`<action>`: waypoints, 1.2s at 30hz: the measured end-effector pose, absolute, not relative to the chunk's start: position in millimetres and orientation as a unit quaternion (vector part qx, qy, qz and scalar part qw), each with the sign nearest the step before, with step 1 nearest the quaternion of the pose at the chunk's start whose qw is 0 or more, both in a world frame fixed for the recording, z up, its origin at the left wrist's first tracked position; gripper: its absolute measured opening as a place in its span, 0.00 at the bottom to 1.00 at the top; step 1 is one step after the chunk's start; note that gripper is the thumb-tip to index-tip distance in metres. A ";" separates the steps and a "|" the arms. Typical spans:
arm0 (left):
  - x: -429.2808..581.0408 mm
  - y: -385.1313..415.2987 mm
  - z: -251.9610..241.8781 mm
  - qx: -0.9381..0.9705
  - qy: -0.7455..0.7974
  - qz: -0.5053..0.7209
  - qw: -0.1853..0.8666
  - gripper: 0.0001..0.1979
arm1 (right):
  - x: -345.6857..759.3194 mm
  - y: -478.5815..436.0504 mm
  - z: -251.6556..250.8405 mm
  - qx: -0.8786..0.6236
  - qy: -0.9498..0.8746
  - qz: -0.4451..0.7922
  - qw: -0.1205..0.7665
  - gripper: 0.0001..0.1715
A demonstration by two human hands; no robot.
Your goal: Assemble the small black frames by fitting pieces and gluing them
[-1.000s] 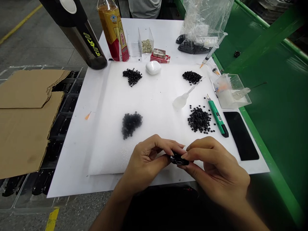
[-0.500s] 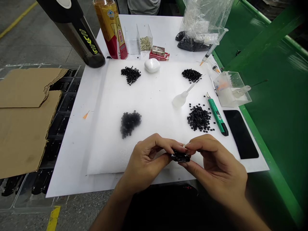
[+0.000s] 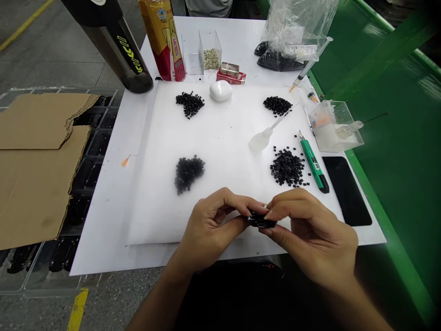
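A small glossy black part (image 3: 261,220) is pinched between both hands over the near edge of a white foam pad (image 3: 155,220). My left hand (image 3: 215,227) grips its left end with thumb and fingers. On the right end, the thumb and fingertips of my right hand (image 3: 310,230) press from below and above. Fingers hide much of the part. Four sides of the pad bear black piles: tiny pieces at back left (image 3: 190,104) and back right (image 3: 277,105), translucent-edged pieces at front left (image 3: 189,174), and square chips (image 3: 287,168) at front right.
A green knife (image 3: 313,165), a black phone (image 3: 347,191) and a clear box (image 3: 336,126) lie at the right. A squeeze bottle (image 3: 261,140) rests on the pad. Behind stand a dark bottle (image 3: 117,50) and a plastic bag (image 3: 289,41). Cardboard (image 3: 34,184) covers trays at left.
The view has shifted slightly, so the table items appear a little higher and further right. Both hands still hold the black part, and my right fingertips have moved slightly over its top.
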State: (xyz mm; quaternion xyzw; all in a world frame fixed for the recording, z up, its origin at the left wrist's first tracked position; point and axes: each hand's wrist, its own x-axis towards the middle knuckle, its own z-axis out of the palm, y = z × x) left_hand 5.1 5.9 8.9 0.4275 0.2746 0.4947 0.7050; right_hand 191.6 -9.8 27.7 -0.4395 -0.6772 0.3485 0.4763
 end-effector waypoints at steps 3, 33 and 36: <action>4.0 6.0 7.3 0.438 0.275 0.501 0.693 0.11 | 191.9 -8.6 29.5 -0.430 -0.702 0.308 0.478 0.20; 6.2 6.2 8.5 0.462 0.292 0.523 0.654 0.12 | 191.8 -14.5 17.0 -0.431 -0.680 0.331 0.492 0.24; 6.1 5.6 8.3 0.472 0.298 0.522 0.645 0.13 | 192.8 -16.2 16.8 -0.430 -0.670 0.348 0.496 0.21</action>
